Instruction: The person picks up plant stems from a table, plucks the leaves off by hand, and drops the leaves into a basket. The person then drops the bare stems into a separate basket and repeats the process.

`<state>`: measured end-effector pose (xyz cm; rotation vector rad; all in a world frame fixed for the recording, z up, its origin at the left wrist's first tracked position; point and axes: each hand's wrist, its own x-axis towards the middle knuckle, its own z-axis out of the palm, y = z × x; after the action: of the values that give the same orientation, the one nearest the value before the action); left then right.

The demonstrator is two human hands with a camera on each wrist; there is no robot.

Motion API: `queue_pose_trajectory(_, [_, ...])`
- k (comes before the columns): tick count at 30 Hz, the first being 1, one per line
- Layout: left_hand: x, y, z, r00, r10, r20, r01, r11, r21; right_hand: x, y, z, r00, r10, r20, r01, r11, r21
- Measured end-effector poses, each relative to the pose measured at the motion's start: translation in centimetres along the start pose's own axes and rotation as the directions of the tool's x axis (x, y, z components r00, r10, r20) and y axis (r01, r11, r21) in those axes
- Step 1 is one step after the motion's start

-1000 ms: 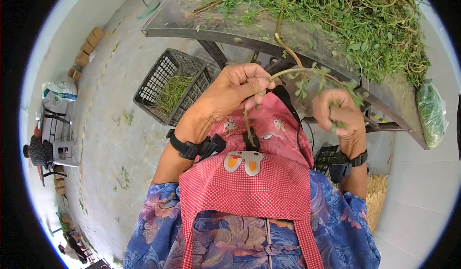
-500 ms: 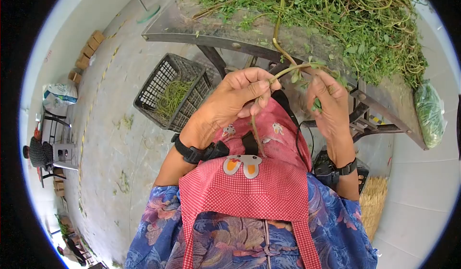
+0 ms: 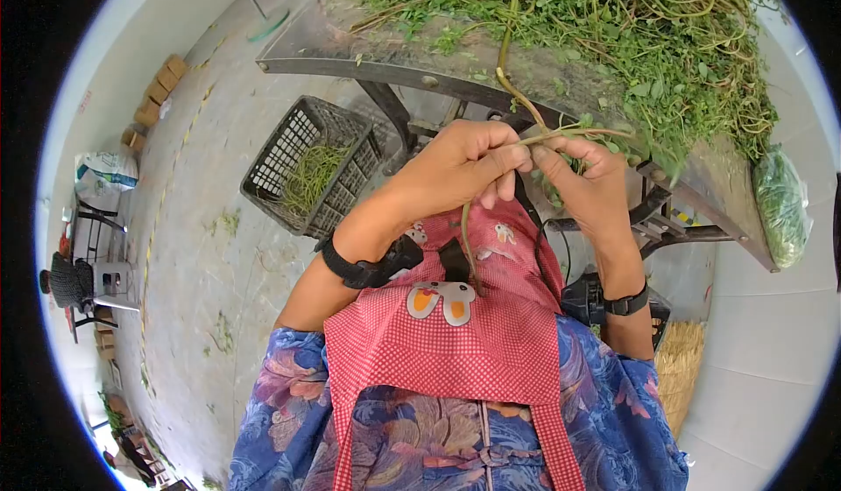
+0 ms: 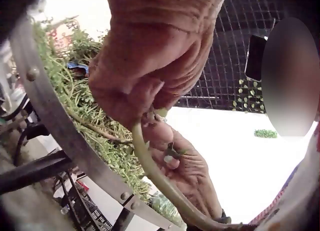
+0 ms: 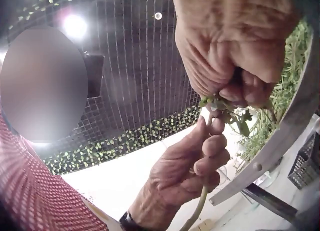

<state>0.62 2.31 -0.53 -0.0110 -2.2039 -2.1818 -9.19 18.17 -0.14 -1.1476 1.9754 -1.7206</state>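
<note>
In the head view my left hand (image 3: 469, 169) pinches a long green plant stem (image 3: 469, 241) between thumb and fingers, its lower end hanging over the red checked apron (image 3: 455, 342). My right hand (image 3: 591, 180) meets it fingertip to fingertip, thumb and forefinger pinching the leafy part of the same stem just beyond the left grip. A brownish branch runs from there up onto the table. Small leaves (image 5: 242, 127) show under the right fingers in the right wrist view. The stem's thick lower part (image 4: 162, 183) curves below my left hand in the left wrist view.
A metal-edged table (image 3: 342, 42) ahead bears a large heap of leafy green stems (image 3: 631, 35). A bag of greens (image 3: 781, 206) hangs by its right corner. On the floor at left stands a black crate (image 3: 293, 171) with trimmed stems inside. A person sits far left.
My right hand has come in from the right, first apart with bits of leaf in its fingers, now up against the left fingertips on the stem. The left hand keeps its hold.
</note>
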Motion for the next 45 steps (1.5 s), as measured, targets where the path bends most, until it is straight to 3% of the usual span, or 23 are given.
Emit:
queue_pose_trajectory(2, [0.4, 0.0, 0.2, 1.000, 0.027, 0.001, -0.027, 0.998, 0.063, 0.0, -0.2, -0.1, 0.996, -0.032, -0.078, 0.022, 0.993, -0.117])
queue_pose_trajectory(4, [0.6, -0.6, 0.9, 0.980, 0.184, -0.079, -0.162, 0.960, 0.228, 0.3, 1.2, -0.1, 0.993, -0.043, -0.113, 0.030, 0.993, -0.111])
queue_pose_trajectory(6, [0.2, -0.3, 1.3, 0.971, 0.211, -0.111, -0.181, 0.956, 0.230, 0.6, 2.2, -0.5, 0.988, -0.057, -0.142, 0.042, 0.993, -0.109])
queue_pose_trajectory(8, [-0.3, 0.5, 0.7, 0.960, 0.235, -0.149, -0.196, 0.951, 0.238, 0.7, 2.6, -1.3, 0.943, 0.147, -0.299, -0.109, 0.984, 0.142])
queue_pose_trajectory(9, [-0.6, 0.9, -0.1, 0.943, 0.255, -0.213, -0.204, 0.951, 0.234, 0.6, 2.5, -2.3, 0.944, 0.147, -0.296, -0.108, 0.984, 0.144])
queue_pose_trajectory(11, [-0.9, 1.9, -1.4, 0.919, 0.276, -0.282, -0.214, 0.949, 0.233, 0.4, 1.9, -4.8, 0.939, 0.342, 0.014, -0.281, 0.747, 0.603])
queue_pose_trajectory(13, [-0.7, 2.7, -2.1, 0.948, 0.117, -0.298, -0.095, 0.992, 0.089, 0.2, 1.8, -5.0, 0.958, 0.279, 0.061, -0.255, 0.740, 0.622])
queue_pose_trajectory(15, [-0.2, 2.2, -1.9, 0.941, 0.144, -0.307, -0.132, 0.989, 0.059, 0.1, 0.7, -5.1, 0.957, 0.278, 0.084, -0.246, 0.623, 0.742])
queue_pose_trajectory(19, [0.5, 1.2, -1.2, 0.947, 0.148, -0.285, -0.145, 0.989, 0.034, 0.4, -1.0, -6.0, 0.970, 0.221, 0.101, -0.225, 0.659, 0.718])
queue_pose_trajectory(21, [0.6, 1.0, -0.9, 0.948, 0.158, -0.277, -0.148, 0.987, 0.056, 0.6, -2.5, -5.6, 0.990, 0.078, 0.119, -0.138, 0.724, 0.675])
queue_pose_trajectory(22, [0.5, 1.1, -0.8, 0.951, 0.142, -0.274, -0.119, 0.988, 0.102, 0.8, -2.6, -5.3, 0.990, 0.077, 0.121, -0.139, 0.724, 0.676])
queue_pose_trajectory(24, [0.5, 1.1, -0.5, 0.954, 0.127, -0.271, -0.089, 0.985, 0.148, 1.6, -2.7, -4.8, 0.994, 0.105, -0.039, -0.073, 0.876, 0.477])
queue_pose_trajectory(25, [0.5, 1.0, -0.3, 0.949, 0.160, -0.272, -0.115, 0.978, 0.176, 2.1, -2.5, -4.4, 0.994, 0.104, -0.041, -0.072, 0.876, 0.478])
queue_pose_trajectory(26, [0.5, 0.9, -0.2, 0.943, 0.195, -0.271, -0.141, 0.969, 0.204, 2.5, -2.0, -4.0, 0.997, -0.013, -0.081, 0.031, 0.976, 0.217])
queue_pose_trajectory(27, [0.6, 0.8, -0.1, 0.942, 0.196, -0.271, -0.143, 0.968, 0.205, 2.8, -1.8, -3.6, 0.987, -0.137, -0.086, 0.131, 0.989, -0.062])
queue_pose_trajectory(28, [0.6, 0.6, -0.1, 0.935, 0.238, -0.263, -0.179, 0.956, 0.230, 3.0, -1.8, -3.1, 0.987, -0.137, -0.085, 0.132, 0.989, -0.062])
queue_pose_trajectory(30, [0.5, 0.6, 0.0, 0.926, 0.278, -0.257, -0.213, 0.943, 0.255, 3.2, -2.0, -2.3, 0.956, -0.289, -0.047, 0.258, 0.907, -0.334])
queue_pose_trajectory(36, [0.6, 0.2, -0.1, 0.924, 0.289, -0.250, -0.212, 0.932, 0.293, 3.6, -1.4, -2.0, 0.920, -0.381, 0.089, 0.371, 0.777, -0.508])
queue_pose_trajectory(40, [0.6, 0.8, 0.4, 0.954, 0.158, -0.255, -0.107, 0.973, 0.203, 3.0, -1.7, -1.0, 0.863, -0.493, 0.111, 0.451, 0.651, -0.611])
queue_pose_trajectory(42, [0.9, 0.7, 0.8, 0.956, 0.114, -0.271, -0.072, 0.984, 0.161, 2.7, -1.6, -0.2, 0.826, -0.563, 0.035, 0.431, 0.590, -0.682])
queue_pose_trajectory(45, [1.0, 0.4, 1.3, 0.945, 0.140, -0.296, -0.105, 0.986, 0.131, 2.7, -0.9, 0.5, 0.804, -0.594, -0.033, 0.424, 0.611, -0.668])
